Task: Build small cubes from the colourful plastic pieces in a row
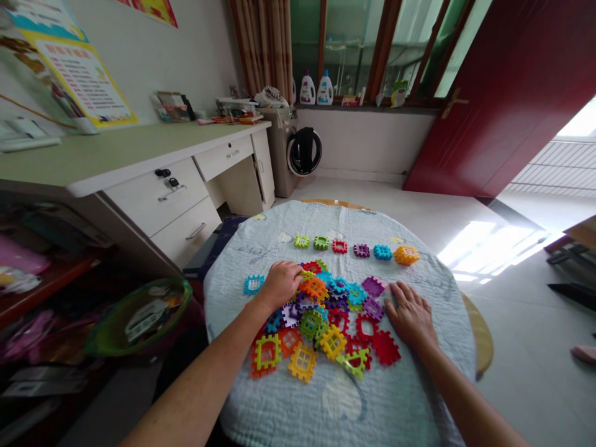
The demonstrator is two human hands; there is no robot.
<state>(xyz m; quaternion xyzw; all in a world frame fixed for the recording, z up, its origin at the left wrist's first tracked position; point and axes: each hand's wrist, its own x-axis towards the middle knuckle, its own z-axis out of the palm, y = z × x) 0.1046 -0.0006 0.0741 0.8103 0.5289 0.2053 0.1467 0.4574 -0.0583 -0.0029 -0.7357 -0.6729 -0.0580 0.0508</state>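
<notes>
Head view is showing a green basket [139,313] sitting at the lower left of the frame, beside a table under a pale quilted cloth [326,403]. 1 blue block [254,284] is lying alone just left of the left hand [279,282], which is curling knuckles-up over the pile of blocks [326,316] at centre frame; whether it is gripping a piece cannot be told. Above the pile, a row of 6 blocks [339,246] is lying. The right hand [412,316] is resting flat and released, fingertips touching the pile's right edge.
</notes>
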